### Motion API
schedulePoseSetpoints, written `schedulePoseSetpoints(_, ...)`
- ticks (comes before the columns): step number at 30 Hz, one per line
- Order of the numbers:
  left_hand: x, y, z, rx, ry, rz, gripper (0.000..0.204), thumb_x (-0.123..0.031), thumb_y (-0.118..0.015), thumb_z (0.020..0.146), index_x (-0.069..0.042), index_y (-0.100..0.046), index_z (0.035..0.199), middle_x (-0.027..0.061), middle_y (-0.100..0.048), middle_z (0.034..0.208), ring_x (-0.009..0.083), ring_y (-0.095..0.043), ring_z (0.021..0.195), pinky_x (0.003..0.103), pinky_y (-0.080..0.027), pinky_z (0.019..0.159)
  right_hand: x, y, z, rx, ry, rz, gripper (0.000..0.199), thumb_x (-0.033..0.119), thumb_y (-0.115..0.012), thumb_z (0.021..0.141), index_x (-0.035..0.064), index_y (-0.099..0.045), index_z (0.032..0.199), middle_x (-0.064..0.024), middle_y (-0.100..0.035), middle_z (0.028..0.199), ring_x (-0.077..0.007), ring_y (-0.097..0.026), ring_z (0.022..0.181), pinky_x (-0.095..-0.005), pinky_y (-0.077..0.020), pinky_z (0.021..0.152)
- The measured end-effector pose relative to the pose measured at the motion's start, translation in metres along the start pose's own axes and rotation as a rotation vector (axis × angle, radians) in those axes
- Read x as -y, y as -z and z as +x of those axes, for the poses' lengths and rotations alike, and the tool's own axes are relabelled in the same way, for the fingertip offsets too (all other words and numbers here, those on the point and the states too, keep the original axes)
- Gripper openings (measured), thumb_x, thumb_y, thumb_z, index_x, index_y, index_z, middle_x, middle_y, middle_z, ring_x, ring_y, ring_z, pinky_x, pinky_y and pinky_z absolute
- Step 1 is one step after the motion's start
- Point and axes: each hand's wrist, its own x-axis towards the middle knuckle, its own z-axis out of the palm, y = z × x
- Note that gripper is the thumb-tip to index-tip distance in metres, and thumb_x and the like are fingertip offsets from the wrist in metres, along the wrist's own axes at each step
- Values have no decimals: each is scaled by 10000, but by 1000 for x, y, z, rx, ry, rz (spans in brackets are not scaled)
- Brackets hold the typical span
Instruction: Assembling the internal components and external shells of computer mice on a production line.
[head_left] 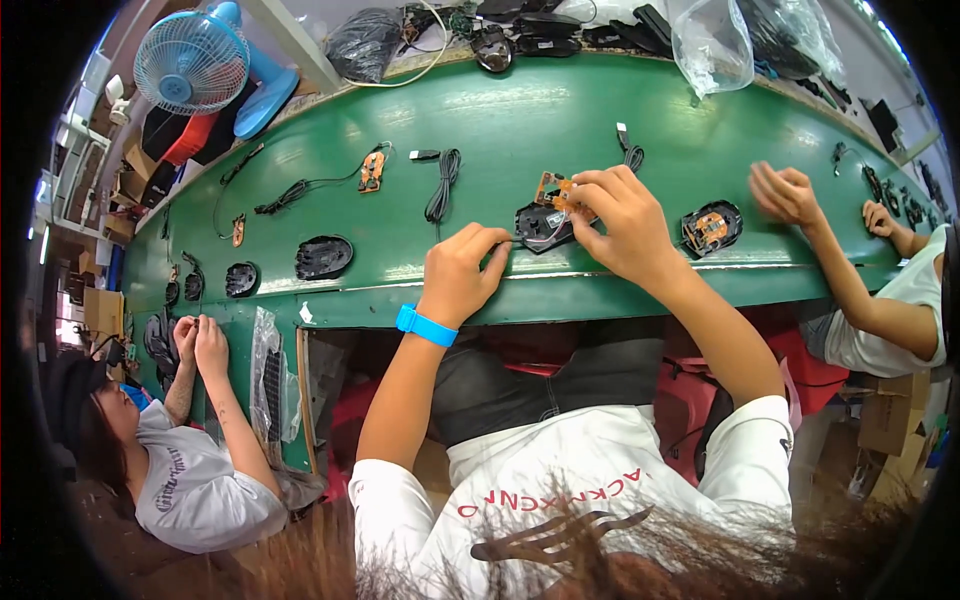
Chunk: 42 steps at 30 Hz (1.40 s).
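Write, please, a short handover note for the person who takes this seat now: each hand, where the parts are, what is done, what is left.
Left hand: fingertips on the cable at the edge of the black mouse base, steadying it.
Right hand: pinching the orange circuit board over that base; board not seated yet.
On the green belt: another circuit board with cable and a coiled black cable to the left, a base with its board already in to the right.
Left: seat the board, route the cable.

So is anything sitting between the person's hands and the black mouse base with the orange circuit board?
Nothing visible does. The right hand already pinches the orange circuit board over the black mouse base, and the left hand touches the base's near edge. The coiled cable lies apart, to the left.
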Motion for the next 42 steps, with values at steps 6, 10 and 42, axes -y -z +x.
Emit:
schedulePoseSetpoints(6,4,-13,-3,-48,6,46,63,-72,-732,833,-60,-692,880,86,-674,802,257,-610,590,371,-479,545,0,-6,-5,20,-5,-23,227,31,-754,733,68,-662,938,-65,-676,1047,-260,-627,933,-368,-539,791)
schedulePoseSetpoints(10,2,-17,-1,-12,56,80,62,-88,-726,828,-60,-685,866,92,-677,797,285,-645,637,392,-492,562,-3,-8,-8,23,-21,-30,223,38,-753,735,73,-662,936,-62,-676,1043,-258,-627,930,-368,-540,790)
schedulePoseSetpoints(42,-38,-18,-12,-61,-78,149,343,-60,-717,788,-53,-669,1128,130,-640,1058,337,-587,1031,462,-455,947,16,-4,-31,-6,-191,-196,270,65,-771,722,69,-676,974,-52,-673,984,-269,-615,905,-382,-537,777)
